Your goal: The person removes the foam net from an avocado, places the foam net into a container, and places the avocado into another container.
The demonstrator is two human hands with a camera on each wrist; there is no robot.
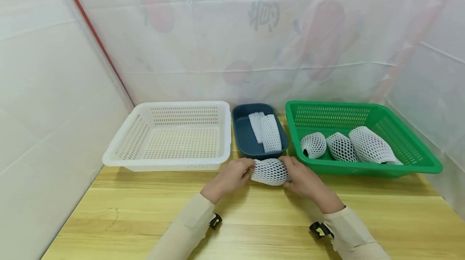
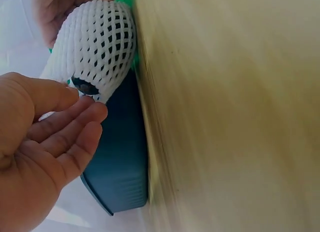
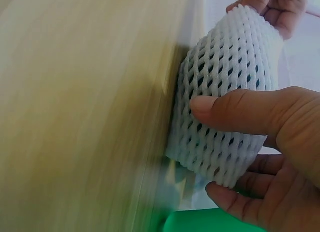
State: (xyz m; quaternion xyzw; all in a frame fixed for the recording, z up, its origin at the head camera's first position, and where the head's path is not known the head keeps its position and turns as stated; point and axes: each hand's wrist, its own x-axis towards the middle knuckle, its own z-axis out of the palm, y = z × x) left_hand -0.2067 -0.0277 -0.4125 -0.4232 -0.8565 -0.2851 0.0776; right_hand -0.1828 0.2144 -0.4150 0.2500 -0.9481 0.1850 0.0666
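Observation:
A white foam fruit net [image 1: 269, 172] with a dark thing inside it lies across the front of the navy tub, between the two hands. My left hand [image 1: 233, 174] pinches the net's left end, where a bit of the dark content [image 2: 85, 86] shows through the opening. Round the other end, my right hand [image 1: 300, 177] grips the net, its thumb [image 3: 232, 110] lying along the mesh. What kind of thing the net covers is hidden by the mesh. Two flat foam nets [image 1: 271, 133] lie in the navy tub [image 1: 244, 133].
To the left stands a white plastic basket [image 1: 109, 157] with a slotted floor. The green basket [image 1: 410, 167] on the right holds several netted dark things [image 1: 341, 147]. A wooden table [image 1: 261, 227] carries them all, with a pale printed sheet [image 1: 218, 42] hanging behind.

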